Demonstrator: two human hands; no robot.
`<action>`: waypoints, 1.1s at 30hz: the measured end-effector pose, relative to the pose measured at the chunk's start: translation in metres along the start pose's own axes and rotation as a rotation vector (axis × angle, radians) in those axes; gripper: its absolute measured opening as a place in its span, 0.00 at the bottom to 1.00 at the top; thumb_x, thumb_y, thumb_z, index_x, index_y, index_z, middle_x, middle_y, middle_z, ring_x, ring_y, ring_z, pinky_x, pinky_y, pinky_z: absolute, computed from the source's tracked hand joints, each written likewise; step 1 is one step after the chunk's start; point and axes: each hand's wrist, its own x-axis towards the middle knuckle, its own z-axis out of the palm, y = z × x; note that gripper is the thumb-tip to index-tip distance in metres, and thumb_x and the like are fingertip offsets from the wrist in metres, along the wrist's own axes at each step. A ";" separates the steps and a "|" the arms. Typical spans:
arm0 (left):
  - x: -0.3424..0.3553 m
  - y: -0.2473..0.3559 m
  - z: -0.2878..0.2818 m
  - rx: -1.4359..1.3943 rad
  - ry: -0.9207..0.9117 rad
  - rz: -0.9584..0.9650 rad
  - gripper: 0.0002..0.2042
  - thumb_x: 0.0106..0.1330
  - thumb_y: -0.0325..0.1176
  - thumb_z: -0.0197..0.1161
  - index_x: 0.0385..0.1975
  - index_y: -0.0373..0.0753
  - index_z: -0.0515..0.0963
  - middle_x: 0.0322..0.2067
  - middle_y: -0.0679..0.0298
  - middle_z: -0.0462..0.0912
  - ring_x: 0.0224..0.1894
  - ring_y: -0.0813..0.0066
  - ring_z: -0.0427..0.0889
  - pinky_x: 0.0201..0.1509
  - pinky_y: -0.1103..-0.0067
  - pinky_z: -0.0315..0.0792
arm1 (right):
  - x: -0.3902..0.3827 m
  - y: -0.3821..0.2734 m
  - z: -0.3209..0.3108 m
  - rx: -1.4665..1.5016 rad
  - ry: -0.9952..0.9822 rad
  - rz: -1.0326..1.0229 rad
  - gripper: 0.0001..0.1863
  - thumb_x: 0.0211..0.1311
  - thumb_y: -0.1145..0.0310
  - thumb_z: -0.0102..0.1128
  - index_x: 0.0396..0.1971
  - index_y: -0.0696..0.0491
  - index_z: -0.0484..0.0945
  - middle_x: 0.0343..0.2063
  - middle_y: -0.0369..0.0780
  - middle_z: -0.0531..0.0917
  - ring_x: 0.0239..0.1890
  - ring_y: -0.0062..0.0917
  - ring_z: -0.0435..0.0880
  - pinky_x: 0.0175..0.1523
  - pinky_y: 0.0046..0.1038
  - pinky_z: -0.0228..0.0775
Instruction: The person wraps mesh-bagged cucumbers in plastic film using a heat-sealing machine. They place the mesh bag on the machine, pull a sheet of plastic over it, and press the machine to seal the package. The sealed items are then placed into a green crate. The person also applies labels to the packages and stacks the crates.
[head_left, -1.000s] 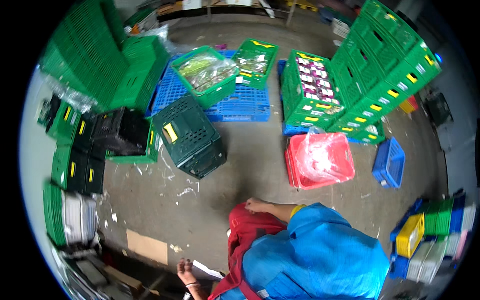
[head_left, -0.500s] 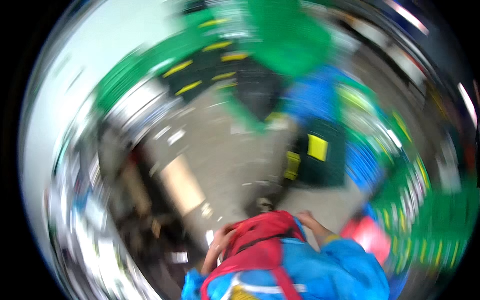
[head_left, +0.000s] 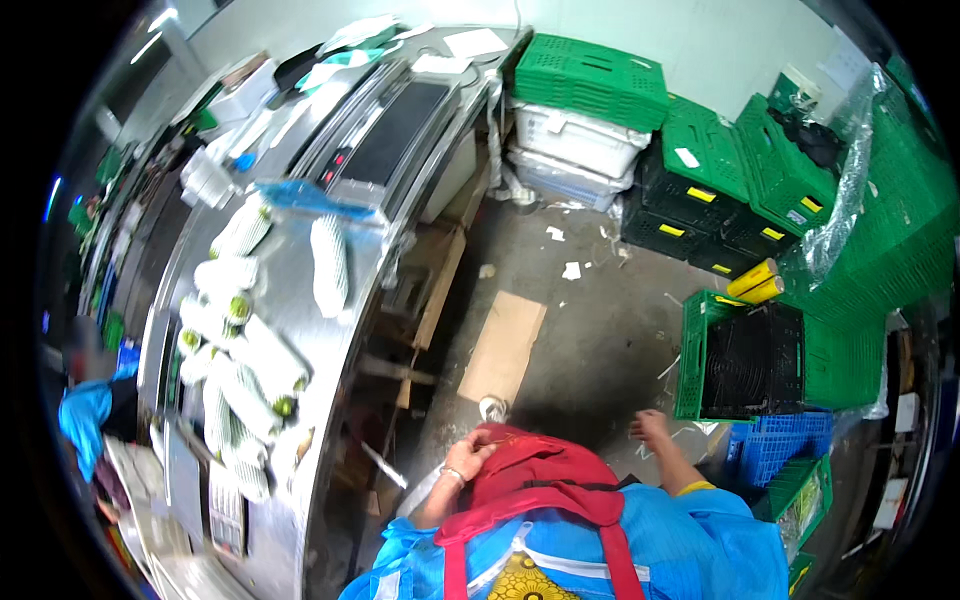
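Note:
My left hand (head_left: 468, 456) is beside the red apron (head_left: 540, 470) at my waist, a bracelet on its wrist. Its fingers look loosely bent against the cloth, with nothing visible in them. My right hand (head_left: 650, 427) hangs out to the right over the floor, fingers loosely apart and holding nothing. To the left, a steel table (head_left: 345, 370) carries several long vegetables in white foam netting (head_left: 240, 385), some showing green ends. One more netted vegetable (head_left: 329, 266) lies apart, nearer the table's edge.
A black-topped wrapping machine (head_left: 395, 130) stands at the table's far end. Green crates (head_left: 590, 80) and black crates are stacked along the far wall and right side. A blue crate (head_left: 780, 448) is at right. Cardboard (head_left: 503, 345) lies on the floor; a person in blue (head_left: 88, 415) is far left.
The view has swung left from the crates and has sharpened, bringing the table with the netted vegetables into sight. My hands stay low at either side of the apron.

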 end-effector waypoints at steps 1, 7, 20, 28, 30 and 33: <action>0.024 -0.001 -0.016 -0.188 0.020 0.062 0.16 0.58 0.31 0.60 0.46 0.35 0.72 0.37 0.60 0.80 0.40 0.74 0.78 0.45 0.80 0.71 | 0.013 -0.010 0.034 0.016 -0.138 -0.024 0.12 0.59 0.67 0.53 0.39 0.58 0.71 0.25 0.42 0.78 0.23 0.27 0.79 0.25 0.27 0.73; 0.117 0.050 -0.137 -0.410 0.312 0.138 0.16 0.58 0.27 0.60 0.46 0.32 0.71 0.36 0.64 0.78 0.39 0.79 0.76 0.46 0.83 0.69 | -0.041 -0.158 0.182 -0.575 -0.624 -0.589 0.17 0.57 0.64 0.53 0.39 0.61 0.75 0.34 0.46 0.80 0.34 0.28 0.80 0.40 0.27 0.72; 0.292 0.146 -0.088 -0.281 0.125 -0.075 0.15 0.57 0.31 0.62 0.42 0.30 0.75 0.34 0.58 0.80 0.36 0.72 0.78 0.40 0.78 0.72 | 0.204 -0.370 0.167 -0.684 -0.360 -0.745 0.22 0.51 0.56 0.53 0.35 0.61 0.78 0.31 0.50 0.81 0.36 0.37 0.80 0.41 0.34 0.71; 0.466 0.333 -0.085 -0.012 -0.323 0.095 0.12 0.58 0.27 0.61 0.41 0.30 0.74 0.34 0.60 0.80 0.33 0.77 0.77 0.36 0.83 0.73 | 0.211 -0.473 0.063 0.299 0.047 -0.528 0.14 0.57 0.65 0.53 0.35 0.61 0.75 0.22 0.39 0.79 0.21 0.21 0.77 0.28 0.24 0.70; 0.507 0.351 -0.074 0.175 -0.439 0.164 0.14 0.57 0.27 0.61 0.42 0.29 0.74 0.36 0.59 0.78 0.35 0.76 0.76 0.36 0.82 0.72 | 0.160 -0.437 0.022 0.471 0.171 -0.509 0.15 0.58 0.64 0.52 0.37 0.61 0.75 0.24 0.40 0.79 0.23 0.20 0.78 0.31 0.23 0.72; 0.537 0.388 -0.016 0.428 -0.761 0.289 0.15 0.57 0.28 0.61 0.43 0.28 0.72 0.34 0.60 0.78 0.34 0.74 0.77 0.38 0.81 0.72 | 0.102 -0.300 -0.002 0.702 0.615 -0.393 0.17 0.57 0.60 0.52 0.40 0.58 0.76 0.30 0.42 0.82 0.29 0.24 0.81 0.37 0.26 0.74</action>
